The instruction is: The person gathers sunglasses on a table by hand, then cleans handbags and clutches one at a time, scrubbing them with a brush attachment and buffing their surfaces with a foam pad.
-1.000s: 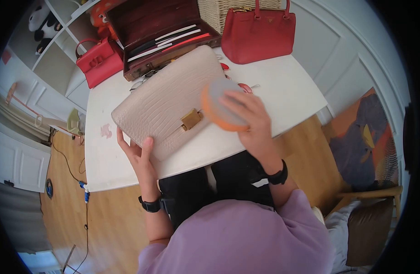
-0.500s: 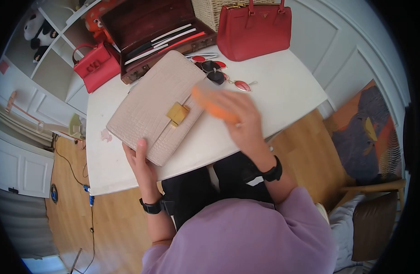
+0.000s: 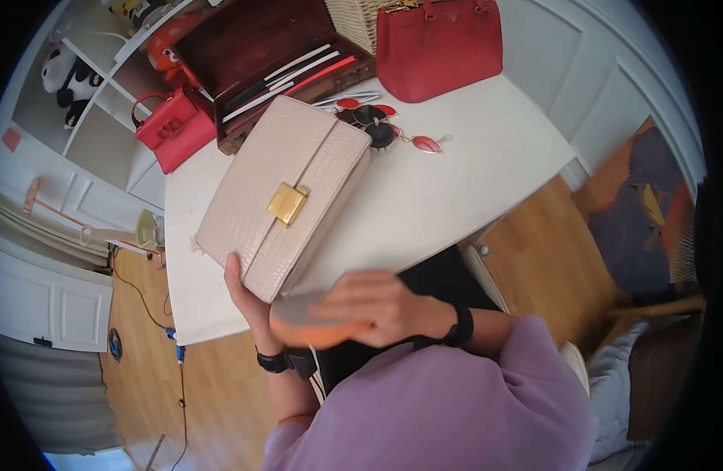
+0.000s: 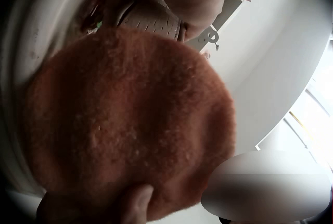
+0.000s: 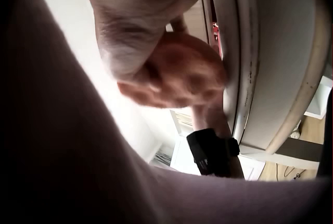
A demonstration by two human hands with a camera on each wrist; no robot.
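Observation:
A pale pink crocodile-textured handbag (image 3: 251, 180) with a gold clasp (image 3: 287, 206) is propped at a tilt over the table. My left hand (image 3: 250, 302) grips its near bottom corner, thumb on the front face. Close to that wrist, my right hand (image 3: 381, 310) holds a round pad (image 3: 306, 334), grey on top and orange beneath, blurred in the head view. The fuzzy orange face of the pad (image 4: 130, 114) fills much of the left wrist view. In the right wrist view, the thumb presses into the pad (image 5: 187, 73).
Behind the bag, an open brown case (image 3: 298, 78) holds several strips. A large red handbag (image 3: 440, 55) and a smaller red handbag (image 3: 177, 129) stand on either side of it. Several pairs of sunglasses (image 3: 377, 129) lie on the white table (image 3: 455, 180).
My right hand has carried the pad from beside the bag's clasp down towards my body, near my left wrist. The bag has turned more upright, showing its right side.

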